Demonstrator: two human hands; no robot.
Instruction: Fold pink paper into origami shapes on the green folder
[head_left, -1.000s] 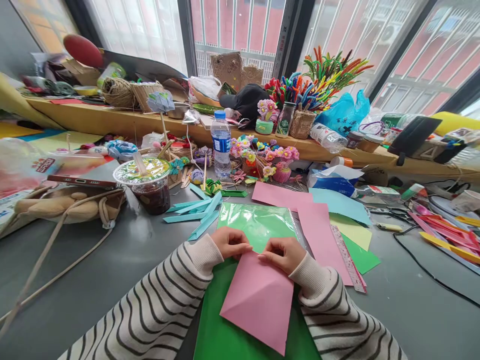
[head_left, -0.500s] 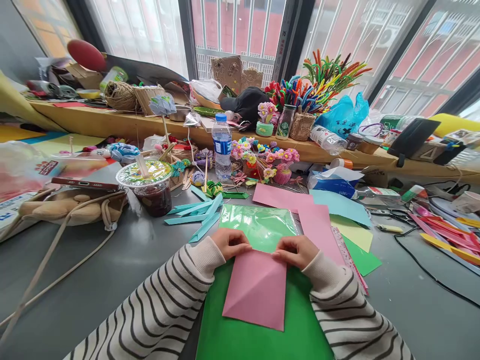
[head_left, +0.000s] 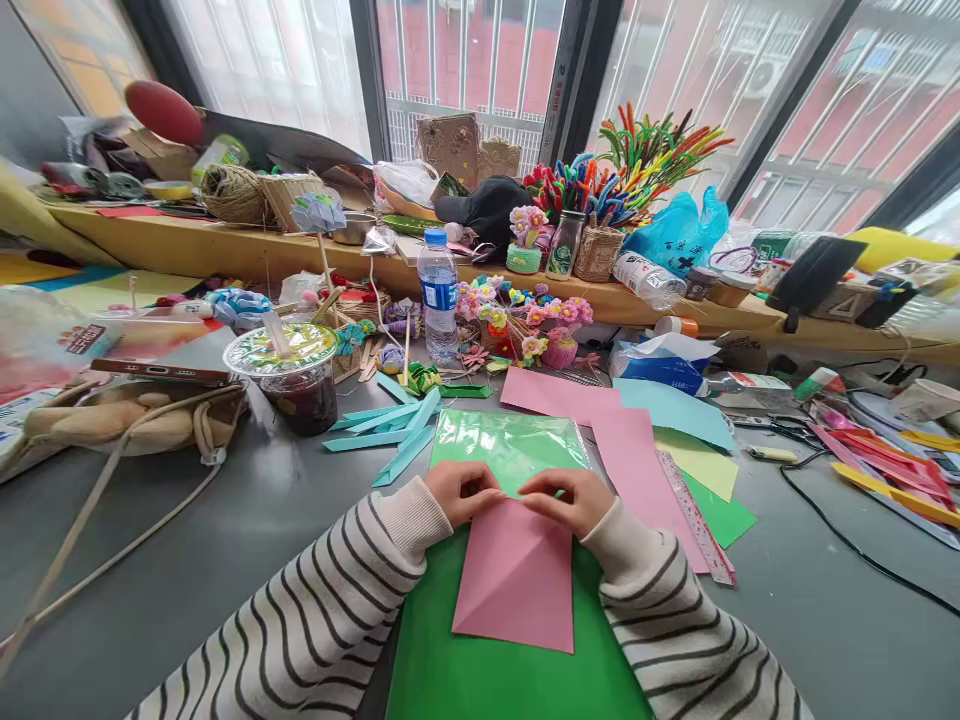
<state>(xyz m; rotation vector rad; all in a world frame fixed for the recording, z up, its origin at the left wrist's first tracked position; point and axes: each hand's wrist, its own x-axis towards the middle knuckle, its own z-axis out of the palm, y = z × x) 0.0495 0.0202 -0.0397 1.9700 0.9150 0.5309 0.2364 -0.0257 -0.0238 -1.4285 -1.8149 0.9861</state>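
Note:
A square of pink paper [head_left: 516, 590] with a diagonal crease lies on a green plastic-covered folder [head_left: 442, 675]. My left hand [head_left: 465, 492] pinches the paper's far edge near its left corner. Along the same edge, my right hand [head_left: 571, 498] has its thumb and fingertips pressed together on the paper, close to the left fingertips. The fingers cover most of that far edge. Left of the folder lie several folded light-blue paper strips [head_left: 401, 428].
Pink sheets [head_left: 637, 460], a light-blue sheet [head_left: 675, 408] and a ruler [head_left: 697, 520] lie to the right. A lidded drink cup [head_left: 289, 380] stands at left, a water bottle [head_left: 438, 300] at the back. A black cable [head_left: 847, 545] crosses the right side.
My right hand has slid left along the paper's far edge, nearer to my left hand. The left hand keeps its pinch. The whole view has shifted slightly.

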